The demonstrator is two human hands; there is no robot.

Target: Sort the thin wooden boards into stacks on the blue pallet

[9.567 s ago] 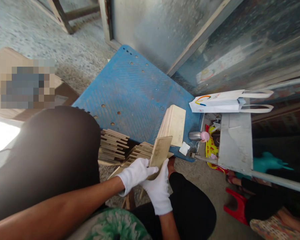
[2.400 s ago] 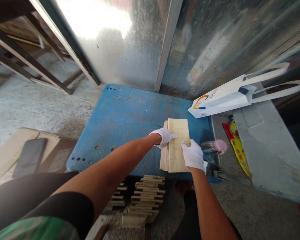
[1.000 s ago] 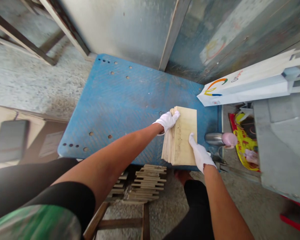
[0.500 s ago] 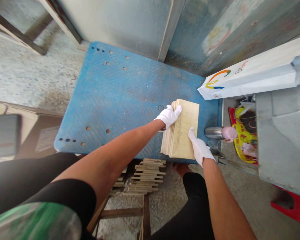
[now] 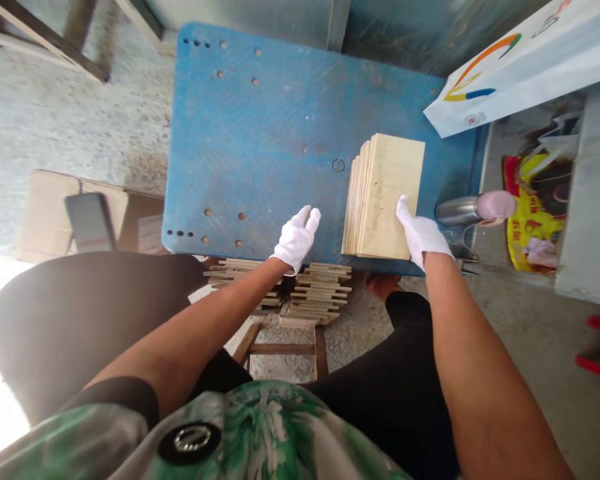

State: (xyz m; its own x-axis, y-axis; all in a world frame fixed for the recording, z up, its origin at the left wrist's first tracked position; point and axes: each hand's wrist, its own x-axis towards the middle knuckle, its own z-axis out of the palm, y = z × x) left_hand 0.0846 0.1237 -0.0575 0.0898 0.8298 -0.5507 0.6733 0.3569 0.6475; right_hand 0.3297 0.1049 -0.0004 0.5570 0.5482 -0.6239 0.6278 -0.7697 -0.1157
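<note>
A leaning stack of thin, pale wooden boards point(image 5: 393, 180) stands at the right part of the blue table point(image 5: 260, 147), its layers fanned out toward the left. My right hand point(image 5: 425, 233), in a white glove, grips the stack's lower right edge, one digit lying on the top board and the others largely hidden. To the left of the stack, my left hand point(image 5: 296, 239), also gloved in white, is open and holds nothing. Its fingers point forward over the table's near edge. Below that edge, more wooden slats point(image 5: 320, 293) are piled on a wooden stool frame point(image 5: 283, 349).
A steel flask with a pink lid point(image 5: 495, 205) lies right of the boards. Beyond it are a white paper bag point(image 5: 525, 73) and a yellow-red bag point(image 5: 527, 220). At left, a dark flat object point(image 5: 90, 220) rests on a cardboard box point(image 5: 45, 200).
My left hand has let go of the stack's left side and moved back toward me and to the left. My right hand stays at the stack's right edge. The view has tilted downward.
</note>
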